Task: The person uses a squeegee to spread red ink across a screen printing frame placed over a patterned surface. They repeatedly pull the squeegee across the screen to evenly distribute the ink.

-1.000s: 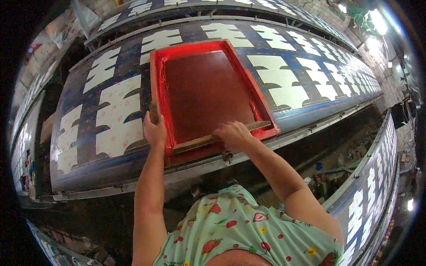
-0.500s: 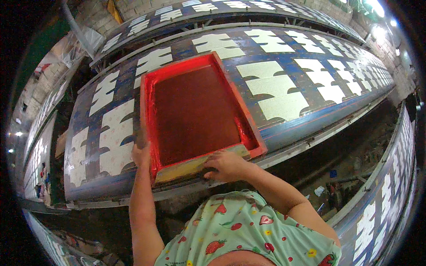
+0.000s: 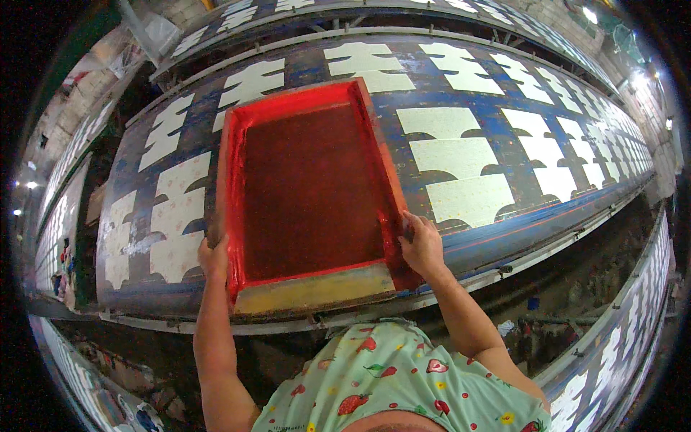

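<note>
A large rectangular screen-printing frame (image 3: 383,162) lies across the near part of a long table (image 3: 497,241), with red ink coating its inner walls and a dark red mesh inside. Its near rail is yellowish and bare of red. My left hand (image 3: 214,258) grips the frame's left side near the front corner. On the opposite side, my right hand (image 3: 422,247) is closed around the right rail. Whether the frame rests on the table or is lifted slightly, I cannot tell. Pale cut fabric pieces (image 3: 455,156) lie flat in rows on both sides of it.
Behind this table runs another long table (image 3: 302,20) with similar pieces. A further one (image 3: 612,360) curves along the lower right, past a dark aisle (image 3: 533,317) with scattered litter. Metal rails edge the tables. Light pieces at the left (image 3: 176,237) bear a faint print.
My right hand has gone from the near rail to the frame's right side. The frame has turned slightly and shifted a little left against the fabric rows. My left hand stays on its side.
</note>
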The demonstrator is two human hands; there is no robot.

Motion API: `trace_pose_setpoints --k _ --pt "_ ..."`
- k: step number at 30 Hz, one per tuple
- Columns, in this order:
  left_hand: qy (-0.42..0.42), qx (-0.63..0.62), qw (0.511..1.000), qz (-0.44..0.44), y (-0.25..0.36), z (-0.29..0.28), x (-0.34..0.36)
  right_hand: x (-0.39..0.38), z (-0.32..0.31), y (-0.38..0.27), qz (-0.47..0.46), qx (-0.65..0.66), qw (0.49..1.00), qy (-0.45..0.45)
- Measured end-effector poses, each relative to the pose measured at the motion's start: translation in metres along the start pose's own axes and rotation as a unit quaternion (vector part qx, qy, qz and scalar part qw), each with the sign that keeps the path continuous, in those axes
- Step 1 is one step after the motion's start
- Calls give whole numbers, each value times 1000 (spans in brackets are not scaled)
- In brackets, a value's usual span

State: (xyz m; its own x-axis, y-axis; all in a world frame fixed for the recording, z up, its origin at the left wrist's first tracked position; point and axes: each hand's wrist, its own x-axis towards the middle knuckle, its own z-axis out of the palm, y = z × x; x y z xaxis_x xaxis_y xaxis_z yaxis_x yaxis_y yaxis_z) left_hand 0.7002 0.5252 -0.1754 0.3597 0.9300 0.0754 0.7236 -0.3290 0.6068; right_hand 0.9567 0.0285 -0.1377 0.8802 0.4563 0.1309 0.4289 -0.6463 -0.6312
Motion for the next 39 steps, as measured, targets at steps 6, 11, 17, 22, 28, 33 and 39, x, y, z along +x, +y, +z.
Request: trace_pose_setpoints --k 6,11,17,22,28,33,39 --pt "12 -1 1000 -4 0 2 -7 7 7 -9 50 -31 998 -9" --pt "11 -6 1000 -10 -7 5 -4 10 1 -21 62 -18 998 14" --pt "-102 -158 981 -45 2 -12 4 16 -32 -44 45 -11 999 10" --pt "-108 -271 951 -106 36 -14 -6 35 -64 -35 14 -28 999 10" --pt "-85 -165 982 -21 112 19 -51 53 -106 41 38 -1 999 38" --pt "-69 -250 966 -20 182 81 -107 61 -155 132 93 28 993 64" --pt "-66 -298 952 -13 270 147 -199 66 -216 245 117 25 988 98"
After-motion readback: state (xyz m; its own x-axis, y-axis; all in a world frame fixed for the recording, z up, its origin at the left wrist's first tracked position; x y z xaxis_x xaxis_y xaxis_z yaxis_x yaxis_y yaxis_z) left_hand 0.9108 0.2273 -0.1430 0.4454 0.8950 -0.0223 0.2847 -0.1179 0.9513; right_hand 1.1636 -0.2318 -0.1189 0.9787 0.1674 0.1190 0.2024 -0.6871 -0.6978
